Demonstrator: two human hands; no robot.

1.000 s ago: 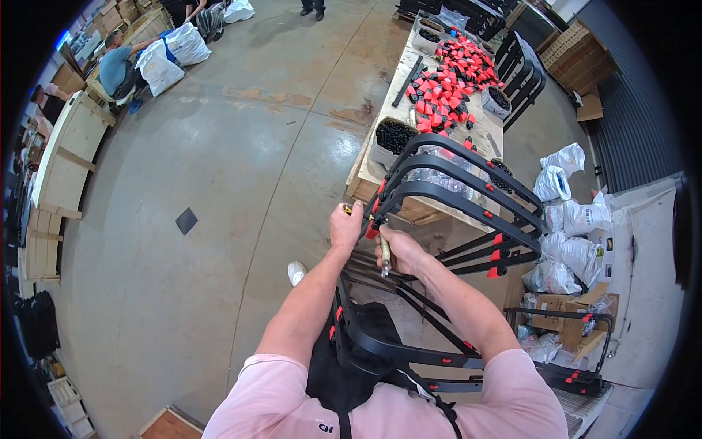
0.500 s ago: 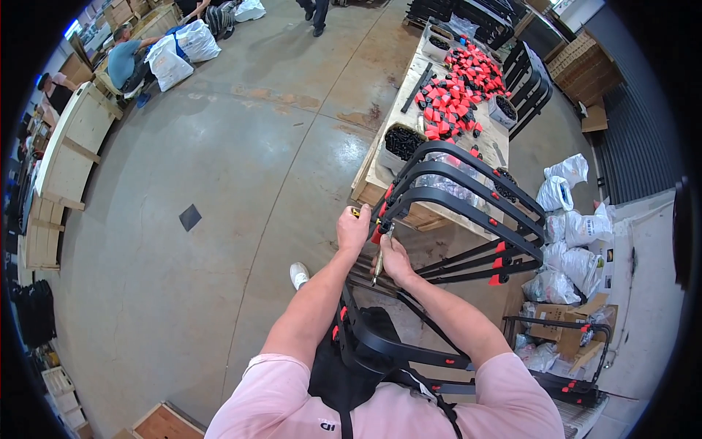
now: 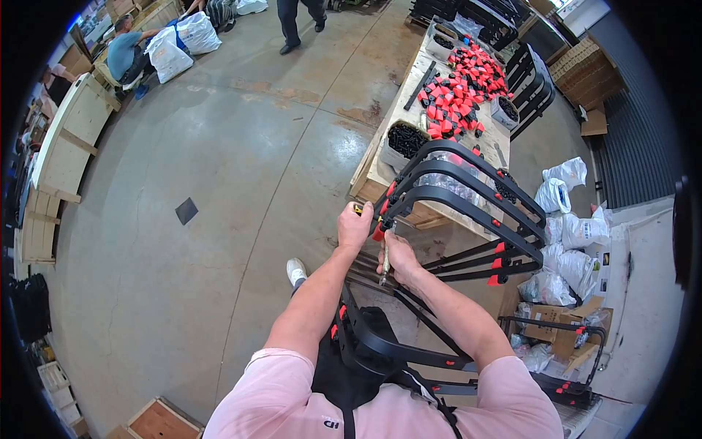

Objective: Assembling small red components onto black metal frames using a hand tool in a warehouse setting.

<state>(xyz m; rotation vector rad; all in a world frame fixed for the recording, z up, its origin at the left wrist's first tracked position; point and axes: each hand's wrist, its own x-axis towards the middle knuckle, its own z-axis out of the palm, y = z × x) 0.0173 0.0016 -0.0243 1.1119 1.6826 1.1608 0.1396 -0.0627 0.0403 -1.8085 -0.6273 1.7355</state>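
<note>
Several black bent tubular frames with red fittings stand side by side in front of me. At their near left corner, my left hand is closed around a small yellow-and-black tool, mostly hidden by the fingers. My right hand grips a silver metal wrench just below a red fitting on the nearest frame. The wrench hangs roughly upright, its upper end close to that fitting. Both hands are close together, on either side of the frame's end.
Beyond the frames, a wooden table bears heaped red-and-black plastic caps and a tub of black parts. White sacks lie at right. Another black frame crosses near my waist. People sit and walk farther off.
The wrench's lower end has swung slightly right, and my right hand has shifted a little with it. The walking person at the top has come closer.
</note>
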